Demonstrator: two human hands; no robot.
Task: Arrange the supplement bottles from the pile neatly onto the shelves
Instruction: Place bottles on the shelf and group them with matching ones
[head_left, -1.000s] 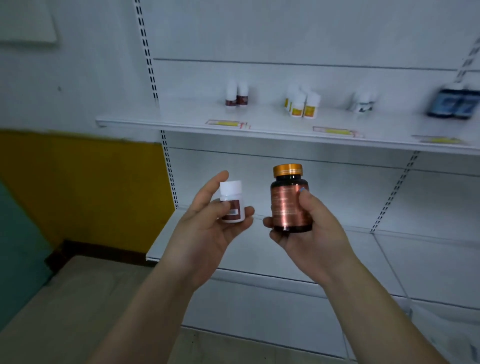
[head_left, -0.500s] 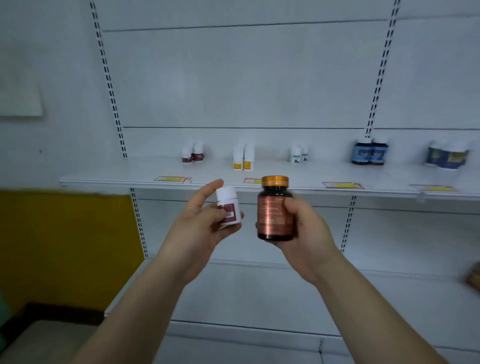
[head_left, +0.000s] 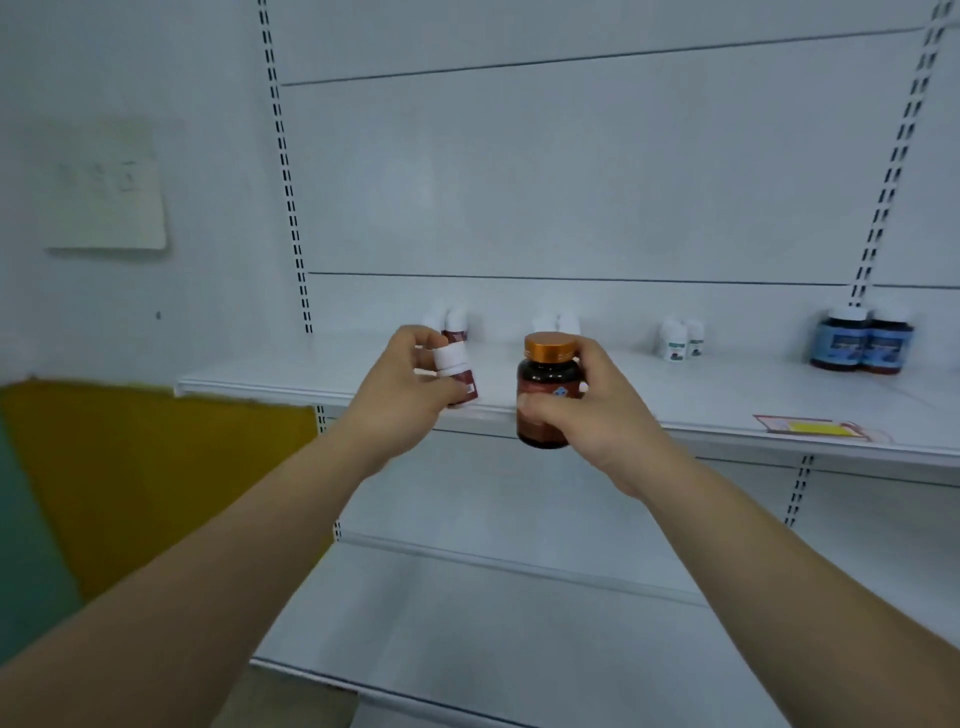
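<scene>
Both hands raised and pushed forward to upper shelf (head_left: 270, 382) level. Left hand (head_left: 402, 395) brings small white bottle (head_left: 456, 371) over shelf edge; right hand (head_left: 605, 410) lifts amber bottle (head_left: 545, 395) alongside.

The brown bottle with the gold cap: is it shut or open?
Shut. The gold cap sits on the brown bottle, which the right hand holds upright.

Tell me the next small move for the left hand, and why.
Probably carry the small white bottle forward and set it beside the matching bottles at the back of the shelf; the left hand holds it in front of them.
</scene>
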